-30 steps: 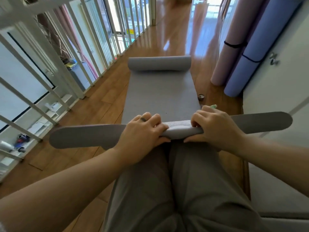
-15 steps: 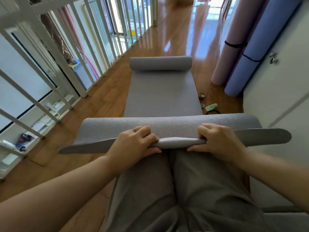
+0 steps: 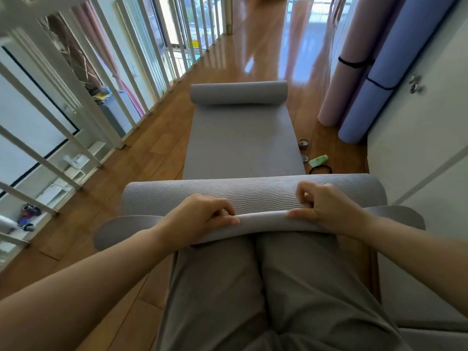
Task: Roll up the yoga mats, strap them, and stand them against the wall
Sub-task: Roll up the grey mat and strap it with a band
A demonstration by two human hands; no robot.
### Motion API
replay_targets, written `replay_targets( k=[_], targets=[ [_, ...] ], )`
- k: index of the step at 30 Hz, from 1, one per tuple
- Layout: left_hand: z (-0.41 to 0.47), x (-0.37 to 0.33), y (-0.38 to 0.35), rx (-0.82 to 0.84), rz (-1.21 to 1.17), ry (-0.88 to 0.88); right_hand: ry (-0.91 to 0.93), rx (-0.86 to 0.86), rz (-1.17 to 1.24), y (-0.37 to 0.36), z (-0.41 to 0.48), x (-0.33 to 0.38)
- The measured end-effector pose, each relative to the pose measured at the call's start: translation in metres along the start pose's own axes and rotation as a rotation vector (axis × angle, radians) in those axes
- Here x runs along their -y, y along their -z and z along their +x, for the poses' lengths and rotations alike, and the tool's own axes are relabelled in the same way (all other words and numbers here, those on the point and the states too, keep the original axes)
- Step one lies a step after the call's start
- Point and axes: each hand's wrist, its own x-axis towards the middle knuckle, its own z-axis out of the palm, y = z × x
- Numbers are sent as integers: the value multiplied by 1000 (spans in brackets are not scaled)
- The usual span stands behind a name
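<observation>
**Only just started on the grey mat**

Held the near end of the grey mat (image 3: 243, 148) just above the knees, with the left hand (image 3: 202, 219) and right hand (image 3: 326, 211) each closed in a pinching grip on its turned-over edge. Had no more than the first fold formed there, ribbed underside showing, so judged the rolling barely begun. Saw most of the length lying flat on the floor (image 3: 152, 153) beyond, with the far end curled back on itself. Noted a loose black strap (image 3: 321, 169) on the floor just beside the mat's right edge, near a green tube (image 3: 318, 160); probably meant for this roll. Found farther off, to the right, a pink rolled mat (image 3: 347, 79) and a blue rolled mat (image 3: 374, 97), each strapped and leaning against the wall (image 3: 417, 148); apparently finished. Left to do, by this reckoning: roll the grey one through, strap it, stand it with the others
</observation>
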Motion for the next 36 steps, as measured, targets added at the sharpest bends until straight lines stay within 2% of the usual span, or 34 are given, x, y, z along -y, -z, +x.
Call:
replay_targets(
  k=[2,5,7,9,13,17,21,27,33,36],
  targets=[
    [6,9,-1,-8,10,-41,-8,-16,1,-1,4,-4],
    [17,22,-3,-100,137,-203,4,-43,-23,-4,8,-11],
    [25,29,-4,-126,204,-232,-12,-80,-74,-7,10,-17],
    [32,32,-4,-147,225,-272,8,-125,-111,-10,13,-23],
    [28,37,-14,-276,207,-467,-34,-166,-76,-11,25,-32],
    [23,34,-11,-284,280,-578,29,-164,-83,-7,33,-28],
    [15,24,-1,-214,391,-562,172,-258,-46,-13,25,-24],
    [-7,10,2,-131,552,-390,353,-410,-231,-18,7,-21],
    [-29,-17,-11,-220,703,-179,320,-363,-374,-12,-30,-10],
    [-34,-25,-15,-166,777,-96,248,-401,-468,-17,-38,-4]
  ],
)
